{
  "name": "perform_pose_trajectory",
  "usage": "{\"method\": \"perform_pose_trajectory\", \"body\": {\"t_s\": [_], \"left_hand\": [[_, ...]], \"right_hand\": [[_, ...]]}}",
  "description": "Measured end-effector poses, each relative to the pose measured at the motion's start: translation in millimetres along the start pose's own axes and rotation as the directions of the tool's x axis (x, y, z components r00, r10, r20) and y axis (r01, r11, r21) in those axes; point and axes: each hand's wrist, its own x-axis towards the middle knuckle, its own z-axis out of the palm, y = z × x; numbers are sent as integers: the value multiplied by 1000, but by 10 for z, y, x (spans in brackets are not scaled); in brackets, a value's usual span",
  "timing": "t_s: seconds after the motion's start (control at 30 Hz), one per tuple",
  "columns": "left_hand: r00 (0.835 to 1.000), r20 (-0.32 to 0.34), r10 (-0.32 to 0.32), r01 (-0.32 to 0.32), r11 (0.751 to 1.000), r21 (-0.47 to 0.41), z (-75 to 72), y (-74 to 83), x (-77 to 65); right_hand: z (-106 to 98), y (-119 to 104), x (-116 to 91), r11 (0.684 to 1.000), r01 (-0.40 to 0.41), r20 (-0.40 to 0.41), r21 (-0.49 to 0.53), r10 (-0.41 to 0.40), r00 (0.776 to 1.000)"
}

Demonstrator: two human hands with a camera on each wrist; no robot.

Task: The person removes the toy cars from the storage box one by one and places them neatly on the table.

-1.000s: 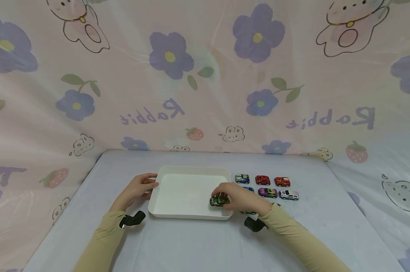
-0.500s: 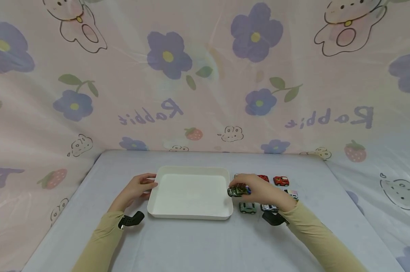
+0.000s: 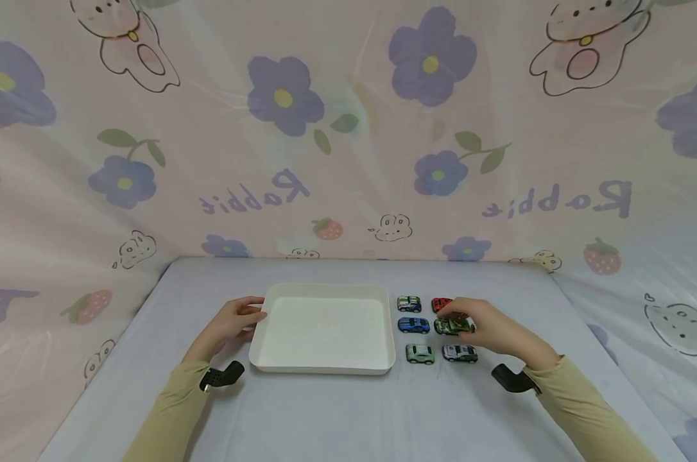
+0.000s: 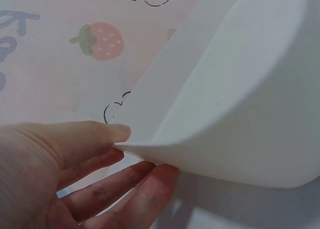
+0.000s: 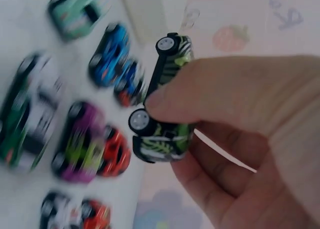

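Note:
My right hand (image 3: 493,328) pinches a dark green patterned toy car (image 3: 454,326) between thumb and fingers, over the group of small cars right of the tray. In the right wrist view this toy car (image 5: 167,89) is tilted, wheels toward the thumb side. At the left end of the white tray (image 3: 322,333), my left hand (image 3: 228,326) holds the rim. The left wrist view shows the thumb on the edge of the tray (image 4: 240,154) and the fingers of the left hand (image 4: 95,174) beneath it.
Near the tray's right side stand a pale green car (image 3: 420,354), a blue car (image 3: 413,325), a silver car (image 3: 459,353) and a multicoloured car (image 3: 409,304). A red car (image 3: 440,305) is partly hidden by the hand; a purple car (image 5: 80,144) shows in the right wrist view.
The right hand has carried the green patterned car from above the tray's right part rightward over the other cars. The left hand stays at the tray's left end.

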Motion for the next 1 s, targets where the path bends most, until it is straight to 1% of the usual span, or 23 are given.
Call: {"method": "perform_pose_trajectory", "body": {"t_s": [0.17, 0.3, 0.4, 0.53, 0.57, 0.73, 0.77, 0.8, 0.87, 1.0], "left_hand": [[1000, -6, -3, 3, 1000, 5, 3, 19, -12], [1000, -6, -7, 7, 1000, 9, 0, 15, -3], [1000, -5, -12, 12, 1000, 13, -4, -2, 12], [1000, 0, -9, 9, 1000, 4, -3, -14, 24], [1000, 3, -8, 8, 1000, 1, 3, 21, -4], [1000, 5, -1, 1, 1000, 4, 5, 31, -17], [1000, 3, -2, 2, 1000, 8, 5, 31, -17], [1000, 0, 0, 0, 1000, 10, -1, -4, 8], [1000, -2, 1, -1, 1000, 9, 1, -2, 5], [1000, -7, -4, 4, 1000, 1, 3, -6, 8]], "right_hand": [[-79, 129, -203, 998, -54, -8, -21, 54, 999], [-103, 228, -331, 996, -86, -10, -27, 86, 996], [-102, 298, -423, 996, -88, -17, -22, 88, 996], [-98, 367, -534, 997, -72, -35, -33, 71, 997], [-95, 382, -555, 997, -72, -36, -35, 70, 997], [-60, 452, -640, 996, -86, -39, -34, 85, 996], [-51, 466, -652, 996, -85, -40, -32, 84, 996], [-39, 480, -665, 996, -82, -48, -35, 80, 996], [-19, 504, -688, 996, -86, -53, -37, 84, 995], [22, 549, -709, 992, -128, -38, -24, 127, 991]]}}
